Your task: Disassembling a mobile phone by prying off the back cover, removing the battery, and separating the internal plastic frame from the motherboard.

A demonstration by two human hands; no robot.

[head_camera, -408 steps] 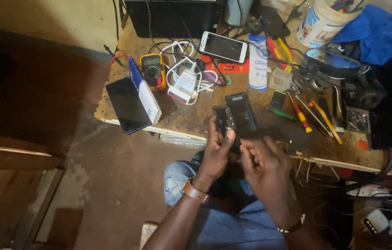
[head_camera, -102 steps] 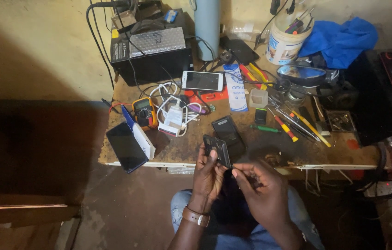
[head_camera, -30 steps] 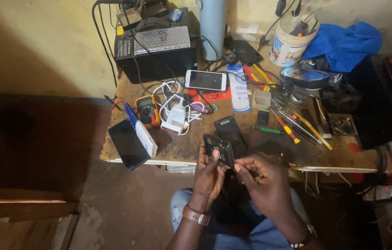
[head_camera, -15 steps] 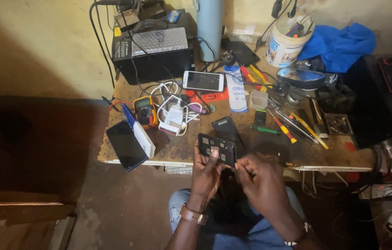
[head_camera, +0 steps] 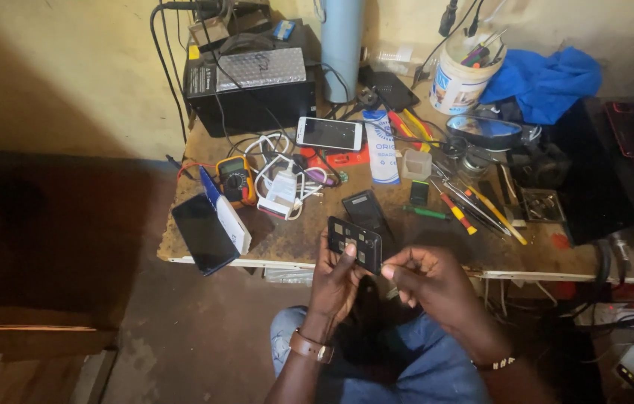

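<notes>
Left-hand [head_camera: 334,280] grip on phone frame [head_camera: 354,243]

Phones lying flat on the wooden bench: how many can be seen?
3: a white-framed phone near the black box, a black phone at centre, a dark phone overhanging the left edge. Clutter may hide others.

I saw a phone [head_camera: 329,133] lying mid-table [head_camera: 294,243], a box [head_camera: 251,90] behind it at the back edge, a bucket [head_camera: 460,78] right of both.
</notes>
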